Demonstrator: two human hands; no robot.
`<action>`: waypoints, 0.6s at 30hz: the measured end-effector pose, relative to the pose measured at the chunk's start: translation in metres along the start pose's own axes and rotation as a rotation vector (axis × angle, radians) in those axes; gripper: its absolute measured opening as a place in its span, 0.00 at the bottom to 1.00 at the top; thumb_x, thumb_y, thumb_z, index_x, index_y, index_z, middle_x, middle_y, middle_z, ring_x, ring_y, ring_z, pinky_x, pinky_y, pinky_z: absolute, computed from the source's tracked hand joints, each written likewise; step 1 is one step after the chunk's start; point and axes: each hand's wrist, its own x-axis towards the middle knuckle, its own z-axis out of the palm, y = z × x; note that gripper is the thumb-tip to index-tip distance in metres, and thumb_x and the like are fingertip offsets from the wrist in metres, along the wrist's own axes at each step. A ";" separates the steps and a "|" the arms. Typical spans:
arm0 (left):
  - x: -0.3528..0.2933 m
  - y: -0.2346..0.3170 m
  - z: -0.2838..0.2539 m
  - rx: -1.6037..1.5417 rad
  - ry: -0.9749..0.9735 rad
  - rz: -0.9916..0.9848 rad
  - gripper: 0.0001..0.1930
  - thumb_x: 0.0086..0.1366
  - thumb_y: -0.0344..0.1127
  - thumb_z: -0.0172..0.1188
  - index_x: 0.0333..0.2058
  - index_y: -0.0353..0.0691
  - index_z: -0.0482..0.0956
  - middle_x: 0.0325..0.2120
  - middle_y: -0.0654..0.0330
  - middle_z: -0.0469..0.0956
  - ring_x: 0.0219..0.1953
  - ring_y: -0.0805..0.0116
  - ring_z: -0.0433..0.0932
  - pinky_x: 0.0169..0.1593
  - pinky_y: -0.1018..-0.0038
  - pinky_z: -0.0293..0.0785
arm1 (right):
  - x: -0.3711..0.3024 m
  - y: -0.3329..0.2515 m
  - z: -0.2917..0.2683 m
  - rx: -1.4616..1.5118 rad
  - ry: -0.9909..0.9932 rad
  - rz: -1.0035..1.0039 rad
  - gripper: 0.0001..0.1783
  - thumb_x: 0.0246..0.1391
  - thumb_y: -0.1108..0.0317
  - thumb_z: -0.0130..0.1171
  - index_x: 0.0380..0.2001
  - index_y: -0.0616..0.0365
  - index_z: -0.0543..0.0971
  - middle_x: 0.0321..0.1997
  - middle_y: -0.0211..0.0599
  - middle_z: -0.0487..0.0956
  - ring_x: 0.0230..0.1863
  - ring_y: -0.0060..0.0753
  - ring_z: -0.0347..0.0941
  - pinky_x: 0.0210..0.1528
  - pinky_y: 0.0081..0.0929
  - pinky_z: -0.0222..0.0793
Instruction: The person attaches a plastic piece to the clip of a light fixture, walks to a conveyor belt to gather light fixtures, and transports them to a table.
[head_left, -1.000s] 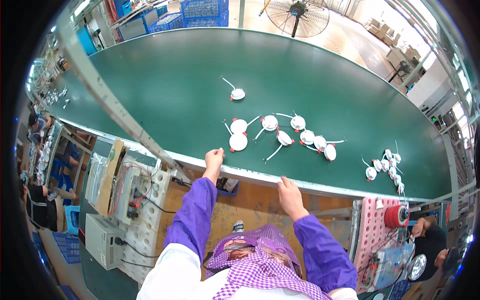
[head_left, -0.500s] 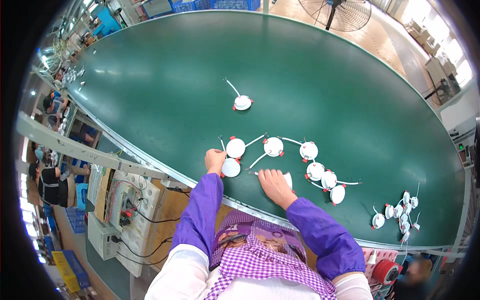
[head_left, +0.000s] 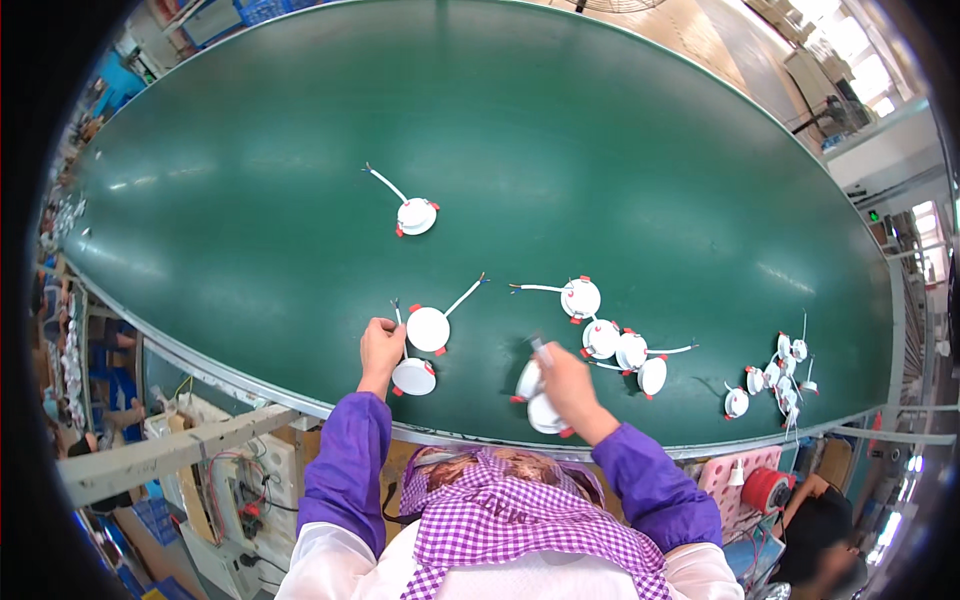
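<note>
Small round white downlights with red clips and short white cables lie on a green belt. My left hand [head_left: 380, 352] pinches the cable of a white downlight [head_left: 413, 377] that rests face up by the front edge. Beside it is another downlight [head_left: 428, 330], its cable pointing away to the right. My right hand [head_left: 568, 385], partly blurred, is closed around the cable of a downlight [head_left: 529, 380]. A further downlight [head_left: 545, 413] sits right below that one, partly covered by the hand. Whether my right hand also grips this second cable, I cannot tell.
Further right, several downlights [head_left: 602, 338] form a row, and a tangled cluster [head_left: 790, 370] lies near the belt's right end. One lone downlight [head_left: 416, 216] is farther out. The belt's metal rim [head_left: 460, 440] runs before me. A red spool [head_left: 767, 490] stands below right.
My right hand now has a downlight from the middle of the row, brought close to the one it was covering. My left hand stays at its cable. The whole view has shifted.
</note>
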 end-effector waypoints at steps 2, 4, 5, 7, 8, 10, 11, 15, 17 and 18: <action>0.001 0.002 -0.001 0.297 0.004 0.108 0.13 0.51 0.37 0.62 0.32 0.34 0.75 0.26 0.52 0.79 0.35 0.51 0.78 0.40 0.59 0.73 | 0.012 0.012 -0.017 0.000 0.118 0.152 0.09 0.59 0.65 0.49 0.33 0.61 0.69 0.25 0.52 0.74 0.30 0.57 0.71 0.31 0.46 0.65; -0.004 0.010 -0.001 0.390 -0.005 0.146 0.13 0.50 0.36 0.62 0.32 0.34 0.75 0.26 0.51 0.79 0.35 0.50 0.78 0.41 0.59 0.73 | 0.031 0.021 -0.025 -0.047 0.213 0.238 0.11 0.60 0.62 0.49 0.38 0.60 0.71 0.24 0.54 0.74 0.31 0.59 0.72 0.32 0.50 0.64; -0.006 0.010 -0.002 0.488 -0.003 0.178 0.12 0.50 0.36 0.62 0.32 0.35 0.76 0.26 0.51 0.79 0.35 0.49 0.78 0.42 0.59 0.73 | 0.044 0.026 -0.026 -0.045 0.207 0.239 0.11 0.60 0.62 0.49 0.38 0.60 0.71 0.24 0.54 0.74 0.31 0.59 0.72 0.32 0.50 0.64; -0.003 0.002 -0.006 0.599 0.057 0.323 0.10 0.56 0.34 0.59 0.32 0.34 0.74 0.24 0.52 0.78 0.29 0.55 0.80 0.34 0.62 0.75 | 0.069 0.033 -0.023 -0.218 0.234 0.258 0.14 0.58 0.61 0.53 0.40 0.59 0.71 0.29 0.52 0.74 0.31 0.57 0.74 0.32 0.47 0.68; -0.002 0.005 -0.011 0.077 -0.045 0.122 0.08 0.60 0.33 0.55 0.33 0.34 0.72 0.22 0.53 0.77 0.25 0.60 0.79 0.29 0.66 0.74 | 0.076 0.035 -0.020 -0.212 0.229 0.255 0.14 0.58 0.61 0.53 0.40 0.59 0.71 0.29 0.52 0.74 0.31 0.57 0.74 0.32 0.47 0.68; -0.003 0.023 -0.029 -0.466 -0.189 -0.083 0.06 0.68 0.30 0.46 0.36 0.33 0.69 0.18 0.58 0.74 0.15 0.74 0.73 0.17 0.77 0.67 | 0.087 0.039 -0.017 -0.400 0.257 0.152 0.16 0.54 0.60 0.57 0.41 0.59 0.72 0.39 0.50 0.72 0.31 0.53 0.76 0.32 0.44 0.71; -0.006 0.041 -0.042 -0.401 -0.224 -0.028 0.06 0.66 0.31 0.50 0.33 0.33 0.71 0.15 0.59 0.71 0.17 0.73 0.73 0.20 0.74 0.69 | 0.091 0.041 -0.016 -0.397 0.254 0.159 0.16 0.54 0.60 0.57 0.41 0.59 0.72 0.39 0.50 0.72 0.31 0.53 0.76 0.32 0.44 0.71; -0.014 0.125 -0.019 0.325 -0.172 0.522 0.08 0.60 0.36 0.57 0.31 0.35 0.77 0.24 0.52 0.75 0.25 0.62 0.78 0.28 0.66 0.73 | 0.103 0.040 -0.006 -0.592 0.024 0.208 0.14 0.49 0.62 0.61 0.36 0.58 0.75 0.45 0.46 0.67 0.32 0.49 0.77 0.32 0.41 0.75; -0.015 0.145 0.014 0.603 -0.188 0.716 0.09 0.58 0.38 0.60 0.30 0.37 0.80 0.29 0.49 0.76 0.29 0.58 0.80 0.31 0.64 0.75 | 0.106 0.052 0.014 -0.680 0.056 0.140 0.12 0.49 0.62 0.60 0.36 0.55 0.76 0.41 0.45 0.70 0.29 0.45 0.78 0.28 0.39 0.75; -0.012 0.145 0.031 0.768 -0.229 0.686 0.09 0.57 0.37 0.60 0.30 0.38 0.81 0.32 0.48 0.76 0.31 0.54 0.80 0.33 0.64 0.75 | 0.106 0.056 0.021 -0.682 0.064 0.125 0.08 0.52 0.65 0.56 0.35 0.55 0.75 0.39 0.44 0.72 0.28 0.43 0.78 0.27 0.38 0.74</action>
